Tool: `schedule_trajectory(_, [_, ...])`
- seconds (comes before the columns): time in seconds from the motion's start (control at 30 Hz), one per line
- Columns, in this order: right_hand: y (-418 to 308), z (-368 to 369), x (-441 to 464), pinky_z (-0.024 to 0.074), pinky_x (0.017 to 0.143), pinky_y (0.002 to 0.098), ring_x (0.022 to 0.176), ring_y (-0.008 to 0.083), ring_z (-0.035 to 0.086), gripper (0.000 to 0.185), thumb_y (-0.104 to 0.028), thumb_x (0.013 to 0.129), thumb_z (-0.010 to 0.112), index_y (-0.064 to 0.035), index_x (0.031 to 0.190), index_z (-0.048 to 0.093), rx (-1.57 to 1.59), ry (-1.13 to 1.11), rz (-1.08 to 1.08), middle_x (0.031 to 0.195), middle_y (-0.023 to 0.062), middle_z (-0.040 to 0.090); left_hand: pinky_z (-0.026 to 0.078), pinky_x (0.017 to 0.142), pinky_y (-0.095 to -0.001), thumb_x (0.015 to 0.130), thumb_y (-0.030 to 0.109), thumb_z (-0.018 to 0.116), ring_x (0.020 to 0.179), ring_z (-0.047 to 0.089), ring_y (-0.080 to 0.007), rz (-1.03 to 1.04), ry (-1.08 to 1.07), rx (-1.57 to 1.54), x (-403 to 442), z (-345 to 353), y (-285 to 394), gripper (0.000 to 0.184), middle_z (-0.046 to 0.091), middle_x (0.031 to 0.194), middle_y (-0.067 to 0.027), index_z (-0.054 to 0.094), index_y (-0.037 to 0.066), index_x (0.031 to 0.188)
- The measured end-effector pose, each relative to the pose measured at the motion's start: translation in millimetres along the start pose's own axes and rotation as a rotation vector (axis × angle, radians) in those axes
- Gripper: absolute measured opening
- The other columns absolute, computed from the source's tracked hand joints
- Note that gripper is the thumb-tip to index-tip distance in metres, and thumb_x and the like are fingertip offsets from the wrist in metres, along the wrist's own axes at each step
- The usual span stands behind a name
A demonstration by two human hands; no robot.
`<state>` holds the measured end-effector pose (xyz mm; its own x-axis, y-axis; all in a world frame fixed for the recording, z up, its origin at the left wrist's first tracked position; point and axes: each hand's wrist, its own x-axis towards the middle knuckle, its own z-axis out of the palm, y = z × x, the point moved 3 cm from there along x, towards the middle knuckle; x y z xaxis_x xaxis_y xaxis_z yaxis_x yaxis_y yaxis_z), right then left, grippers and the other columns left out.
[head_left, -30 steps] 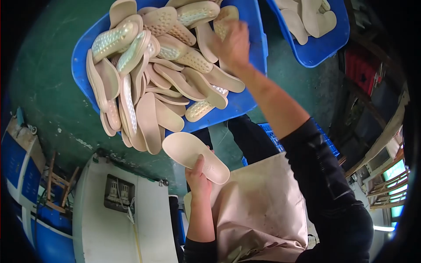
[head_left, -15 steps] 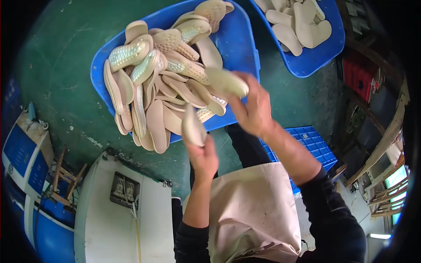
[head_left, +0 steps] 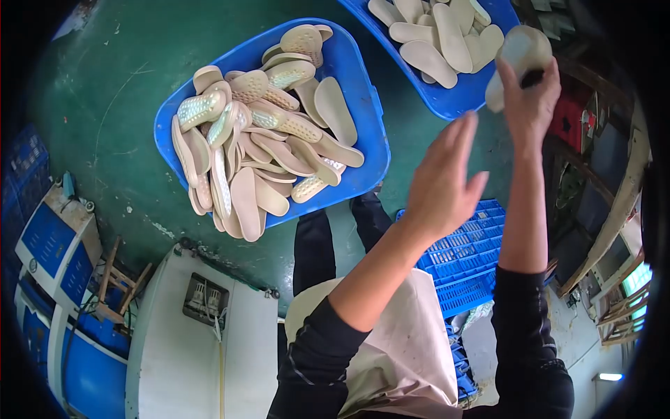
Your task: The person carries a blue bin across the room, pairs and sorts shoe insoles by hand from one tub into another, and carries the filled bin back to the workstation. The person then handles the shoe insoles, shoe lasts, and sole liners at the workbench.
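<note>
My right hand (head_left: 534, 105) is closed around a beige insole (head_left: 528, 46), held up at the right edge of the second blue tub (head_left: 447, 113). Another beige part shows below the thumb; whether it is a second insole I cannot tell. My left hand (head_left: 443, 185) is empty, its fingers stretched out, in the air between the two tubs and lower than my right hand. A heap of beige insoles (head_left: 244, 195), some with shiny, bumpy undersides, fills much of the nearer blue tub (head_left: 373, 150). More flat insoles (head_left: 428, 63) lie in the second tub.
A blue plastic crate (head_left: 464, 244) stands on the green floor (head_left: 105, 140) beside my legs. A white cabinet (head_left: 178, 342) is at the lower left, near a small wooden stool (head_left: 122, 279). Wooden framing and a red object (head_left: 567, 126) line the right side.
Both hands have moved right, away from the nearer tub. My left hand has let go of its insole and opened. My right hand has risen beside the second tub, still holding an insole.
</note>
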<state>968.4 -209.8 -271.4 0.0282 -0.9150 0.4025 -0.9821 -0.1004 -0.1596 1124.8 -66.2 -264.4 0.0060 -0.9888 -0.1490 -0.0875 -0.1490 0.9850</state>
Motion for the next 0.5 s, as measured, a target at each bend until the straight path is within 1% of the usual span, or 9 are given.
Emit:
schedule_trajectory(0.03, [9.9, 25.8, -2.4, 0.0489, 0.096, 0.0436, 0.116, 0.0356, 0.061, 0.074, -0.039, 0.077, 0.084, -0.0001, 0.132, 0.054, 0.107, -0.082, -0.098, 0.127, 0.0233, 0.061, 0.045, 0.105, -0.0436, 0.082, 0.008, 0.073, 0.127, 0.052, -0.0423, -0.08, 0.043, -0.055, -15.2, -7.2, -12.3, 0.076, 0.049, 0.141, -0.0286, 0.037, -0.001, 0.148])
schedule_trajectory(0.1, [-31.1, 79.6, -39.7, 0.0489, 0.097, 0.0416, 0.116, 0.033, 0.062, 0.077, -0.043, 0.075, 0.085, -0.002, 0.133, 0.054, 0.247, -0.426, 0.155, 0.129, 0.0221, 0.061, 0.052, 0.096, -0.04, 0.088, 0.007, 0.072, 0.117, 0.063, -0.0288, -0.333, 0.131, -0.096, -67.3, -24.2, -51.4, 0.062, 0.061, 0.13, -0.0216, 0.045, 0.003, 0.144])
schedule_trajectory(0.17, [-99.3, 134.8, -82.9, 0.0469, 0.103, 0.0383, 0.121, 0.0301, 0.06, 0.085, -0.047, 0.072, 0.085, -0.0028, 0.137, 0.052, 0.486, -0.823, 0.325, 0.134, 0.0172, 0.061, 0.051, 0.096, -0.0358, 0.091, 0.004, 0.068, 0.115, 0.064, -0.0263, -0.537, 0.201, -0.146, -116.6, -55.1, -79.6, 0.054, 0.064, 0.126, -0.0198, 0.048, 0.002, 0.141])
schedule_trajectory(0.2, [-115.5, 190.5, -117.2, 0.0456, 0.105, 0.0371, 0.123, 0.0305, 0.059, 0.086, -0.046, 0.072, 0.085, -0.0023, 0.138, 0.051, 0.595, -0.875, 0.244, 0.135, 0.0183, 0.06, 0.051, 0.096, -0.0354, 0.091, 0.002, 0.067, 0.115, 0.064, -0.0246, -0.613, 0.212, -0.125, -137.8, -74.2, -89.4, 0.052, 0.064, 0.125, -0.0198, 0.049, 0.002, 0.14])
schedule_trajectory(0.27, [-171.5, 234.7, -147.3, 0.0464, 0.105, 0.0387, 0.125, 0.029, 0.057, 0.079, -0.039, 0.072, 0.087, -0.0031, 0.134, 0.053, 0.576, -0.973, 0.278, 0.137, 0.0176, 0.058, 0.053, 0.094, -0.0349, 0.09, 0.004, 0.07, 0.11, 0.067, -0.0259, -0.661, 0.272, -0.087, -176.4, -105.5, -115.8, 0.048, 0.066, 0.119, -0.022, 0.054, 0.0, 0.135])
schedule_trajectory(0.3, [-194.6, 249.2, -156.8, 0.0467, 0.104, 0.0389, 0.125, 0.0289, 0.058, 0.08, -0.038, 0.071, 0.088, -0.0041, 0.134, 0.053, 0.585, -0.929, 0.315, 0.136, 0.0178, 0.058, 0.053, 0.094, -0.0342, 0.091, 0.004, 0.07, 0.11, 0.066, -0.0244, -0.726, 0.34, -0.114, -196.8, -120.2, -128.3, 0.047, 0.066, 0.12, -0.0208, 0.054, -0.001, 0.135])
schedule_trajectory(0.37, [-220.9, 263.7, -174.2, 0.047, 0.104, 0.0392, 0.124, 0.0287, 0.058, 0.081, -0.038, 0.07, 0.088, -0.0051, 0.135, 0.053, 0.592, -0.921, 0.364, 0.136, 0.018, 0.058, 0.052, 0.095, -0.0322, 0.093, 0.005, 0.068, 0.11, 0.065, -0.0192, -0.814, 0.454, -0.187, -224.9, -147.7, -145.9, 0.044, 0.066, 0.121, -0.0172, 0.054, -0.002, 0.135])
schedule_trajectory(0.43, [-220.6, 265.0, -186.6, 0.0477, 0.101, 0.0404, 0.118, 0.0348, 0.059, 0.068, -0.036, 0.069, 0.085, -0.0163, 0.127, 0.057, 0.618, -0.849, 0.463, 0.129, 0.0176, 0.059, 0.051, 0.093, -0.0296, 0.094, 0.009, 0.069, 0.108, 0.064, -0.017, -0.897, 0.56, -0.318, -237.4, -165.0, -161.9, 0.043, 0.067, 0.12, -0.0142, 0.056, 0.0, 0.134])
schedule_trajectory(0.5, [-201.3, 261.6, -209.7, 0.0482, 0.101, 0.0405, 0.118, 0.0351, 0.059, 0.065, -0.034, 0.068, 0.085, -0.0176, 0.124, 0.057, 0.548, -0.878, 0.341, 0.131, 0.0173, 0.058, 0.052, 0.09, -0.0297, 0.095, 0.015, 0.069, 0.108, 0.064, -0.0169, -0.953, 0.622, -0.471, -229.8, -169.8, -166.0, 0.041, 0.067, 0.121, -0.0097, 0.057, 0.003, 0.133])
